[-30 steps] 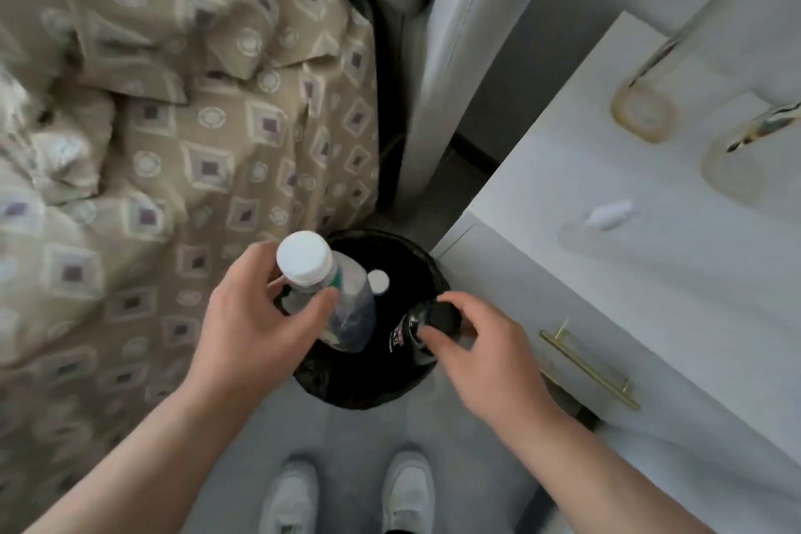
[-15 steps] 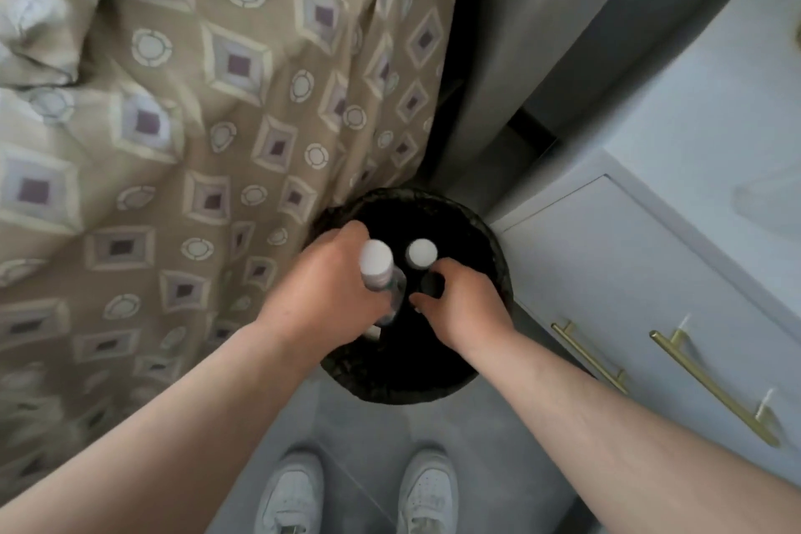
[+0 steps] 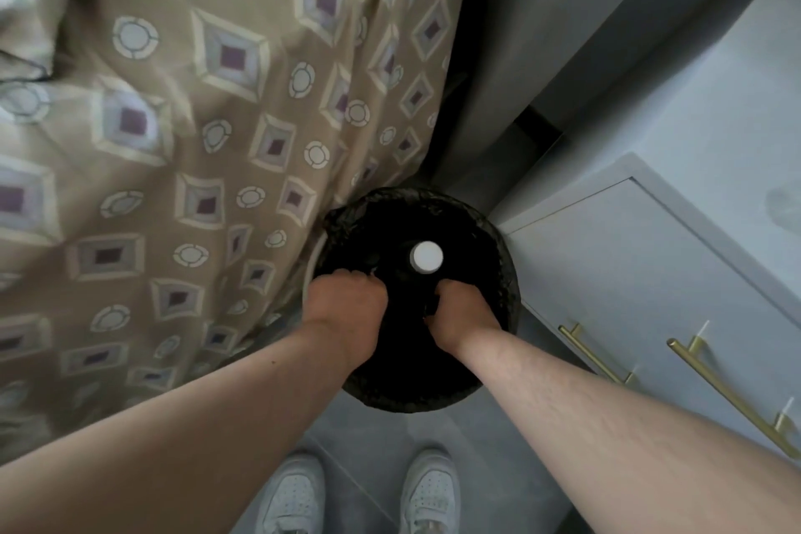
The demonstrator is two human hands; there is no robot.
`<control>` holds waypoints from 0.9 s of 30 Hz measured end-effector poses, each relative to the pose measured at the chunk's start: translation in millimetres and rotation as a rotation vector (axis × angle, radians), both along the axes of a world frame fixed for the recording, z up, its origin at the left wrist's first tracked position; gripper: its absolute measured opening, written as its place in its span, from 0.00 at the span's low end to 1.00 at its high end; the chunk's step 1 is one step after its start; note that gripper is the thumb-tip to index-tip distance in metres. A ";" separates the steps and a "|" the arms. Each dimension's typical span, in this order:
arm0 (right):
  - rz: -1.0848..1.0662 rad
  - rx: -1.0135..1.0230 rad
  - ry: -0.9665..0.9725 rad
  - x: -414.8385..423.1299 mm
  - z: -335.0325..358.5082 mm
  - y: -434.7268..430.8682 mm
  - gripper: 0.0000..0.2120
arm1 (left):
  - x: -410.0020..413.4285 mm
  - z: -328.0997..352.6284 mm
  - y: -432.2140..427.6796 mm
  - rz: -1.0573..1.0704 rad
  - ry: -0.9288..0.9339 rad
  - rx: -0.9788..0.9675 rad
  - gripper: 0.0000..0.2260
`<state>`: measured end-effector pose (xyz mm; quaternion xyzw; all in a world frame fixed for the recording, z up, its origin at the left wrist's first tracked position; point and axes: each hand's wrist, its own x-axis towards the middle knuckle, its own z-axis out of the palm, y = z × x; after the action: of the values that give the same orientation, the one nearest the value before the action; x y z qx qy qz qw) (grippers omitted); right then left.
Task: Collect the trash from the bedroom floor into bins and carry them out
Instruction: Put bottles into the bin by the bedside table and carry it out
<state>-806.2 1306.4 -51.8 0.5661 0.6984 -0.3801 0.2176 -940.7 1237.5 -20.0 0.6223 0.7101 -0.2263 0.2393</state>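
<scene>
A round bin with a black liner stands on the floor between the bed and a cabinet. Inside it a clear bottle with a white cap stands upright. My left hand reaches down into the left half of the bin with its fingers curled downward and hidden. No bottle shows in it. My right hand is sunk into the right half, its fingertips lost against the dark liner. What either hand holds cannot be made out.
A bed with a tan patterned cover hangs down on the left, touching the bin. On the right stands a pale cabinet with gold handles. My two white shoes stand on grey floor below the bin.
Both hands have gone lower into the bin. The bottle in my left hand and the dark can in my right have dropped out of sight. The view has tilted further down.
</scene>
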 end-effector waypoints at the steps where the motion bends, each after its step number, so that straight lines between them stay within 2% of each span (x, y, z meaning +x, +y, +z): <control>1: 0.001 -0.007 -0.005 0.8 -0.3 -1.0 0.03 | 0.4 -0.2 -0.5 0.007 -0.005 -0.004 0.15; 5: -0.015 -0.015 0.021 0.8 10.5 1.4 0.04 | -3.7 9.1 -2.3 0.048 -0.030 0.019 0.17; 10: -0.094 0.015 0.190 -3.0 58.8 6.4 0.16 | -15.1 52.0 0.6 0.252 -0.165 0.085 0.18; 13: -0.179 0.061 0.280 -2.2 108.8 7.2 0.15 | -19.9 95.9 4.0 0.355 -0.192 0.201 0.16; 19: -0.358 0.124 0.464 19.9 226.5 -5.7 0.10 | 0.0 199.6 23.3 0.423 -0.292 0.459 0.14; 23: -0.435 0.286 0.629 53.5 300.3 1.3 0.04 | 29.2 252.7 48.1 0.433 -0.443 0.579 0.11; 27: -0.501 0.692 0.777 100.0 347.9 18.8 0.06 | 62.3 287.1 81.1 0.404 -0.591 0.643 0.09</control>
<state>-706.2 1325.2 296.2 0.5714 0.6552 -0.3495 -0.3494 -878.3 1318.6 267.1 0.5519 0.7524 0.2423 0.2657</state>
